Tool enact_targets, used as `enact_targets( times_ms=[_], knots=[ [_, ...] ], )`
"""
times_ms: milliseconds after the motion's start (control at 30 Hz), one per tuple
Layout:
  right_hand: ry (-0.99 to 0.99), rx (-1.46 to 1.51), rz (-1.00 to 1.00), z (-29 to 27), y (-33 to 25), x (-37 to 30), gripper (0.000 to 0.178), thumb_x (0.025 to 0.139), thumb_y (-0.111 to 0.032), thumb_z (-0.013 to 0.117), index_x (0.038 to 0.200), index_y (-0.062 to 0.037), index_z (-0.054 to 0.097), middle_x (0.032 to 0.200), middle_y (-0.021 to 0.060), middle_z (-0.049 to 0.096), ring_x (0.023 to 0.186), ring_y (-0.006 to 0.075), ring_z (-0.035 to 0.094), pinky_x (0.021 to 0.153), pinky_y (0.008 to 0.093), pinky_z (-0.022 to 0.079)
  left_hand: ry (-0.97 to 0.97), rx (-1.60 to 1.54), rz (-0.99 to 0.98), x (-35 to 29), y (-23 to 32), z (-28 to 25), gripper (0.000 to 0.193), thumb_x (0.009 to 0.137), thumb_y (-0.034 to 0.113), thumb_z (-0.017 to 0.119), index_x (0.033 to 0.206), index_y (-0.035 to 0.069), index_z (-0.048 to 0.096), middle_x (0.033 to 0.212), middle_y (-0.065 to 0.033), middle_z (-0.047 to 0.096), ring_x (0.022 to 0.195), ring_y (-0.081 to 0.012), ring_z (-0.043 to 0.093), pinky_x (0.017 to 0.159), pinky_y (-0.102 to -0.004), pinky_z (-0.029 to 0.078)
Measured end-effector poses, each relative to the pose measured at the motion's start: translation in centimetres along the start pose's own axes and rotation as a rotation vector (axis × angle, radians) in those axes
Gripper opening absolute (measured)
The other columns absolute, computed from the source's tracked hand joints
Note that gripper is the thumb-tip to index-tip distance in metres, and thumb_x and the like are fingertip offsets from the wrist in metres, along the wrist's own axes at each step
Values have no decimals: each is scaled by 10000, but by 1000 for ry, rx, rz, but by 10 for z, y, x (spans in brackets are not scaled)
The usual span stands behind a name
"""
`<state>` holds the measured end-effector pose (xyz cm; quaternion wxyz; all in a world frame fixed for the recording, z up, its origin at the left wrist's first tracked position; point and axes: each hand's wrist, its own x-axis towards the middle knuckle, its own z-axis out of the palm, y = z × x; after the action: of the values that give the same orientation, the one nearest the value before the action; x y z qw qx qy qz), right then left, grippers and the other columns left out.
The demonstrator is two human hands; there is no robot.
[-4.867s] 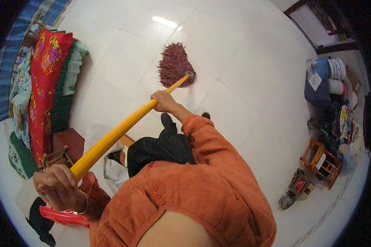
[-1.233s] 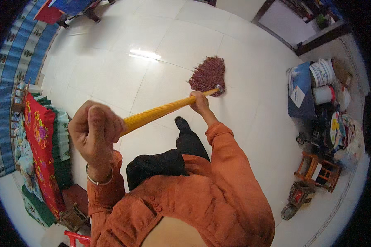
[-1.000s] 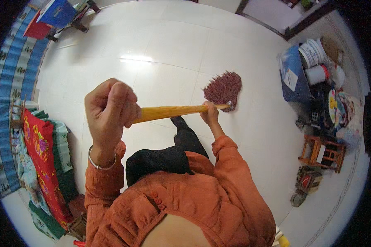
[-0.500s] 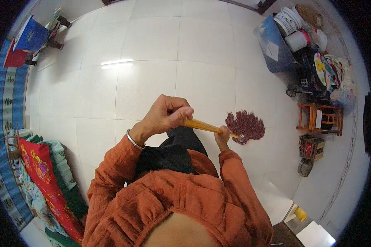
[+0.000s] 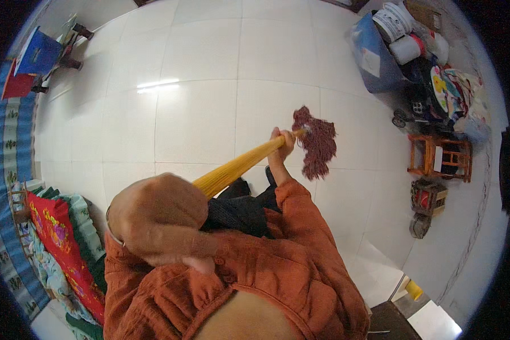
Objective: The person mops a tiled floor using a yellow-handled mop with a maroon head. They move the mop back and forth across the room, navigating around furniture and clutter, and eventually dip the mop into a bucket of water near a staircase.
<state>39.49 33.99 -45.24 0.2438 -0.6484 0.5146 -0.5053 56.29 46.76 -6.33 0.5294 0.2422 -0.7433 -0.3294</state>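
Your mop head (image 5: 321, 141) has swung forward, reaching new floor (image 5: 198, 124). Your right hand (image 5: 284, 146) wraps its fingers around the yellow handle (image 5: 238, 166); your left hand (image 5: 158, 218) blurs, so I can't tell.

The yellow mop handle (image 5: 241, 162) is gripped low by the right hand (image 5: 283, 147), near the dark-red string mop head (image 5: 321, 141), which is seen against white floor tiles (image 5: 195, 119). The handle's upper end is hidden by the blurred left hand (image 5: 161, 215). A red floral cloth (image 5: 65, 243) is seen at left, a wooden stool (image 5: 421, 157) at right.
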Motion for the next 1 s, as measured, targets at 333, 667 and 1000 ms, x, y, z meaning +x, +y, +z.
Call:
enact_targets(
  times_ms=[333, 667, 1000],
  knots=[
    [-213, 252, -98, 96, -23, 39, 188, 753, -124, 621, 679, -26, 479, 769, 128, 516, 812, 316, 490, 765, 405, 395, 135, 293, -153, 3, 9, 29, 232, 762, 134, 676, 677, -49, 562, 414, -47, 440, 333, -170, 449, 343, -289, 364],
    [-800, 270, -328, 111, -35, 41, 223, 722, -189, 651, 653, -33, 508, 694, 134, 550, 713, 324, 538, 645, 405, 433, 887, 766, -540, 52, 17, 75, 360, 883, 198, 503, 569, 23, 493, 462, -75, 499, 360, -160, 497, 344, -278, 404],
    [-1185, 76, -288, 12, -44, 69, 189, 690, -199, 624, 680, -37, 526, 646, 180, 569, 662, 371, 572, 587, 436, 450, 1186, 450, -509, 72, 38, 30, 271, 965, 228, 342, 812, 53, 483, 436, 59, 285, 352, -32, 219, 376, -201, 265]
  ],
)
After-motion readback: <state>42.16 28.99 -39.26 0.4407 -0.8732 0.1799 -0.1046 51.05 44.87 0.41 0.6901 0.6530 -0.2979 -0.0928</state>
